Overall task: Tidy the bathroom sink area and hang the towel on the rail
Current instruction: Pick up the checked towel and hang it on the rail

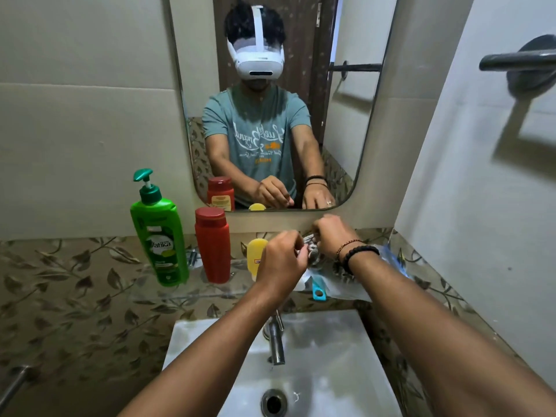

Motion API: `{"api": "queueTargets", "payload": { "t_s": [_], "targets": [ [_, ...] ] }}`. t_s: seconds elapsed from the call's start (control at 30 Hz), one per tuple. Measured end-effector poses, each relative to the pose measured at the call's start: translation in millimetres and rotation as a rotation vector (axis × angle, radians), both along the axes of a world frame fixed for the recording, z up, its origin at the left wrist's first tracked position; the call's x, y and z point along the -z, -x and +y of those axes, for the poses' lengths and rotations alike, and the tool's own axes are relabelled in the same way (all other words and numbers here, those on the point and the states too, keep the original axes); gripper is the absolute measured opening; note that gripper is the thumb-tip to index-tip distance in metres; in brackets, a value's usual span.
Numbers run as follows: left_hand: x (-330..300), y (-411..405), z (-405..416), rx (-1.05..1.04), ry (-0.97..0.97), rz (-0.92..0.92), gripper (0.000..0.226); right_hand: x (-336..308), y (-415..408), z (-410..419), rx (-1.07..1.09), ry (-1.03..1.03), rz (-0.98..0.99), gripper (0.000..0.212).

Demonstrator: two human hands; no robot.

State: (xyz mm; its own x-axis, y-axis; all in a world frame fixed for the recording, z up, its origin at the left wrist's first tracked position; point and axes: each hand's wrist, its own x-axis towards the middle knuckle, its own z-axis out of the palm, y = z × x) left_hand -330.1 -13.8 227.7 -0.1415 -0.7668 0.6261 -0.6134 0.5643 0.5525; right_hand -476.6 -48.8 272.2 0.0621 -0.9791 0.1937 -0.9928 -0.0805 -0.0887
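Both my hands reach over the glass shelf (180,291) below the mirror. My left hand (281,260) and my right hand (332,233) are closed together on a small grey-and-white crumpled thing (311,251) between them; I cannot tell what it is. On the shelf stand a green pump bottle (159,233), a red bottle (212,245) and a yellow tube (255,255) partly hidden behind my left hand. A small blue object (318,291) lies on the shelf under my hands. A dark towel rail (517,60) is fixed to the right wall, bare. No towel is visible.
The white sink (331,341) with a metal tap (275,341) and drain (273,403) sits below my arms. A clear plastic wrapper (388,260) lies at the shelf's right end. The mirror (270,100) shows a person wearing a headset. A metal bar (15,383) is at lower left.
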Motion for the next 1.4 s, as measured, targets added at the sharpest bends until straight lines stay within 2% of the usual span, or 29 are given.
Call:
{"api": "queueTargets", "payload": {
  "t_s": [0.07,0.2,0.3,0.4,0.47,0.57,0.67,0.8,0.93,1.0,1.1,1.17,1.3,1.4],
  "targets": [
    [-11,1,-7,0.034,0.007,-0.011,0.007,-12,6,1,0.000,0.077,-0.094,0.009],
    [-48,11,-25,0.136,0.040,-0.021,0.042,-48,16,14,-0.025,0.206,-0.219,0.013],
    [-80,20,-34,0.246,0.037,-0.029,0.049,-80,22,32,-0.039,0.313,-0.288,0.013],
    [-104,22,-38,0.399,-0.072,0.043,0.035,-108,26,51,-0.005,0.372,-0.283,0.013],
    [-117,22,-38,0.471,-0.140,0.101,0.007,-123,29,61,0.014,0.408,-0.278,0.012],
    [-136,23,-30,0.609,-0.293,0.282,0.021,-139,33,76,0.051,0.490,-0.374,0.013],
    [-155,26,-21,0.733,-0.432,0.481,0.010,-155,36,92,0.096,0.572,-0.438,0.014],
    [-179,29,-6,0.758,-0.487,0.367,0.012,-180,39,121,0.157,0.663,-0.394,0.011],
    [-213,24,14,0.741,-0.417,0.299,0.010,-207,39,148,0.239,0.784,-0.401,0.011],
    [-226,20,18,0.657,-0.370,0.258,0.022,-220,38,163,0.267,0.829,-0.471,0.011],
    [-245,13,30,0.492,-0.225,0.022,0.031,-237,34,190,0.266,0.896,-0.657,0.007],
    [-257,11,37,0.449,-0.210,-0.049,0.034,-246,30,207,0.279,0.932,-0.770,0.009],
    [-271,5,49,0.621,-0.336,-0.030,0.028,-261,21,239,0.301,0.983,-0.872,0.008],
    [-275,8,62,0.543,-0.218,-0.028,0.006,-267,25,254,0.359,1.021,-0.768,0.012]
  ]
}}
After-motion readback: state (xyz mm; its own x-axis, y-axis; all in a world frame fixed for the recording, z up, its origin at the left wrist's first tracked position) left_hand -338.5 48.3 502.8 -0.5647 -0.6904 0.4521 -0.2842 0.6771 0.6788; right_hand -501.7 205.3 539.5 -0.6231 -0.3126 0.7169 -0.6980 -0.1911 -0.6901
